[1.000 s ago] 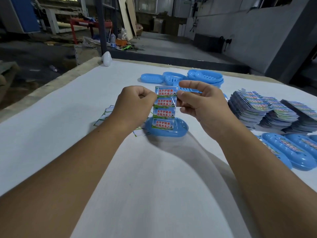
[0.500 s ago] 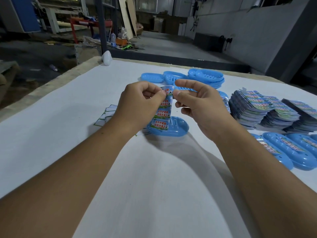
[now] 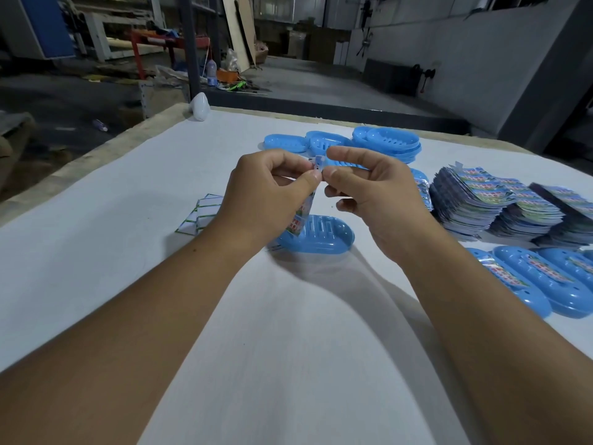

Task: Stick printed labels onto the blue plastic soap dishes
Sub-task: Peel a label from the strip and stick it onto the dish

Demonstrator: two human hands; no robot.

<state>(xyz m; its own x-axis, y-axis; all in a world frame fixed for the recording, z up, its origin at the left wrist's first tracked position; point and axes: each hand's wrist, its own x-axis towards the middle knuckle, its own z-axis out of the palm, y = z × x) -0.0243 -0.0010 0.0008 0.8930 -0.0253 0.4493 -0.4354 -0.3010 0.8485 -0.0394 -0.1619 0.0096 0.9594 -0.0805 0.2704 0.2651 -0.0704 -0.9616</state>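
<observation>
A strip of printed labels (image 3: 306,208) hangs edge-on between my hands, above a blue soap dish (image 3: 324,237) lying on the white table (image 3: 112,239). My left hand (image 3: 266,197) pinches the strip near its top between thumb and forefinger. My right hand (image 3: 372,191) pinches the strip's top corner right beside the left thumb. The dish under the strip shows its slotted side and bears no label that I can see.
Unlabelled blue dishes (image 3: 385,144) are stacked at the back. Piles of label strips (image 3: 500,203) fill the right side. Labelled dishes (image 3: 542,277) lie in a row at the right edge. Spent white backing sheets (image 3: 200,216) lie left of my left hand. A white bulb-shaped object (image 3: 199,106) sits at the far corner.
The strip has turned from facing me to edge-on. Both hands have closed in on its top corner, thumbs now almost touching.
</observation>
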